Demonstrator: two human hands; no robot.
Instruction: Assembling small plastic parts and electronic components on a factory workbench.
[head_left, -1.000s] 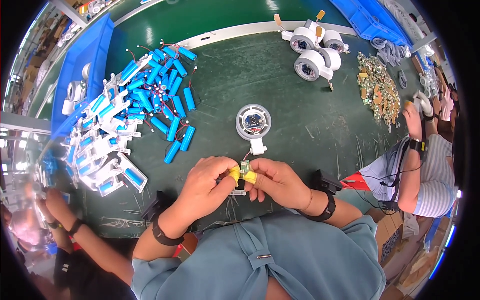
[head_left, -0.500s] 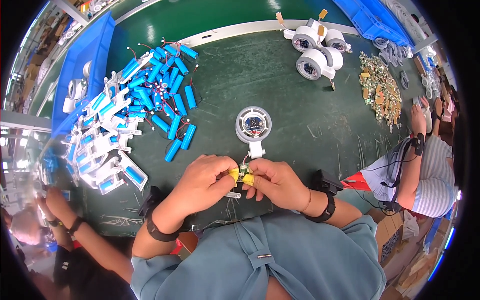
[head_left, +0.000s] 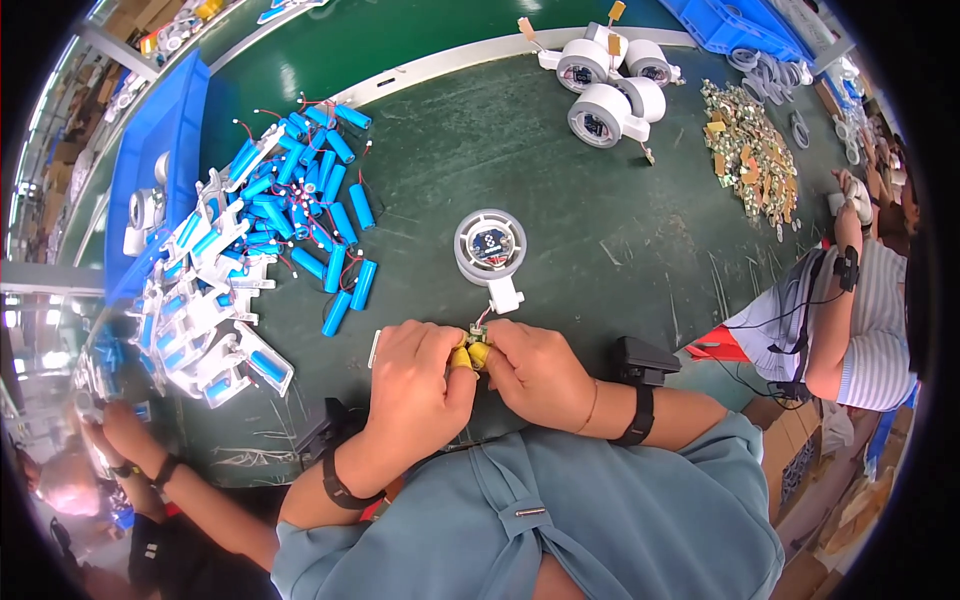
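My left hand and my right hand meet low in the middle, fingers pinched on a small green circuit board. Yellow finger covers wrap the fingertips pressed together there. Thin wires run from the board to the white neck of a round white housing. This housing, with a grey ring and a dark blue board inside, lies on the table just beyond my fingers. Beside my left hand shows the edge of a slim white piece; the rest of it is hidden.
Left lie blue battery cells with wires, white holders containing blue cells, and a blue bin. Assembled round housings stand far right, near a heap of small boards, grey rings and another blue bin. Co-workers sit on both sides.
The view has shifted slightly. My left hand has turned more upright, its fingers closer to my right hand's. A white edge now shows left of it. Both hands still grip the circuit board.
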